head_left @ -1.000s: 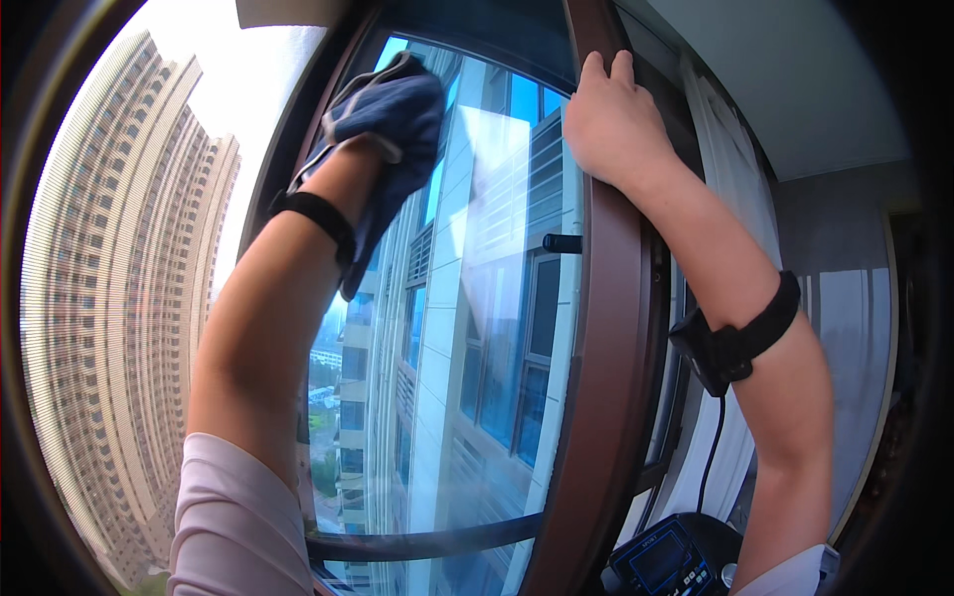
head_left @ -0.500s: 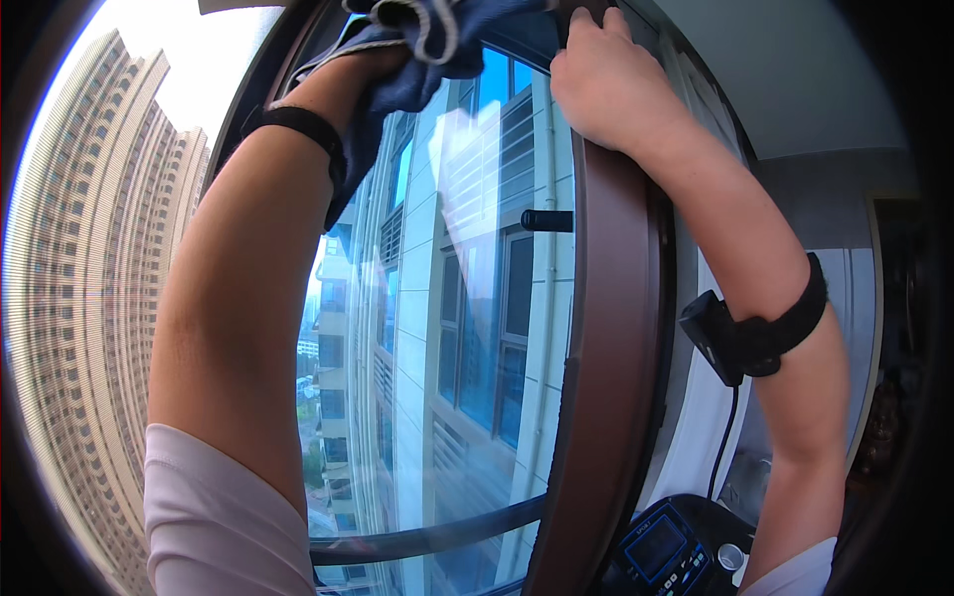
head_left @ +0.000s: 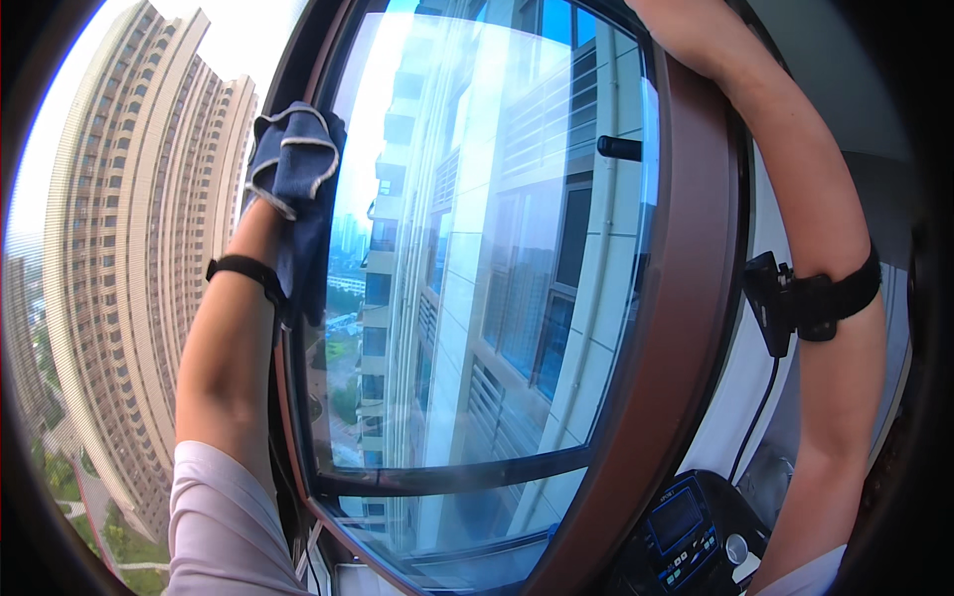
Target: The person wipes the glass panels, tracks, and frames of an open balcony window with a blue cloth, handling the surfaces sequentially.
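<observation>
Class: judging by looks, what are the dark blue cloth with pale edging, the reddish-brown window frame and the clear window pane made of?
Dark blue cloth with pale edging: soft, matt fabric, fibre uncertain; it bunches and drapes.
Reddish-brown window frame: perhaps coated metal, possibly plastic; smooth, low sheen, no visible grain.
Clear window pane: apparently glass, glossy; buildings show through beneath pale reflections.

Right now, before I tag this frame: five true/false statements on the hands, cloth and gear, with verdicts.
1. The cloth is dark blue with pale edging. True.
2. The cloth covers the right hand. False: it covers the left hand.
3. All the right hand's fingers show. False: the picture's top edge cuts that hand off.
4. A cable hangs from the box on the right arm. True.
5. The handle is red. False: it is black.
</observation>
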Demonstrator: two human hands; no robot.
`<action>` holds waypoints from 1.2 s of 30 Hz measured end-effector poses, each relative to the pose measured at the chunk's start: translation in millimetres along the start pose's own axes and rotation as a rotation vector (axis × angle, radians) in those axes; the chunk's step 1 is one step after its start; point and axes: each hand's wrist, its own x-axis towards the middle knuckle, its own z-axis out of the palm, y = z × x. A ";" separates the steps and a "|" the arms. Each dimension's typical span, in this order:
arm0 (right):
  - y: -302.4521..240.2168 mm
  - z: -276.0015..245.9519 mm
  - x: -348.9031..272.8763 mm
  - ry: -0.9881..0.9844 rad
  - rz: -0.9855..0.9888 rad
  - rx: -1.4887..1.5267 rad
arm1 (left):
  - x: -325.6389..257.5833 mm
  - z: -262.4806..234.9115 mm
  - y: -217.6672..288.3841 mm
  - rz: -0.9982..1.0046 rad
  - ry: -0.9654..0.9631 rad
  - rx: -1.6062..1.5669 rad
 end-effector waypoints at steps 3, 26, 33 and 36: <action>-6.1 3.0 -12.6 0.008 0.005 0.111 | -74.2 -0.3 -3.6 -0.092 0.002 0.071; 25.1 10.2 -58.5 0.063 -0.185 0.411 | -100.7 -120.8 210.4 0.060 -0.295 -0.485; 22.0 32.0 -135.7 0.151 -0.306 0.221 | -230.7 -154.9 235.3 0.093 -0.259 -0.668; 27.0 31.0 -166.6 0.272 -0.408 0.283 | -200.9 -130.1 213.0 0.020 -0.192 -0.650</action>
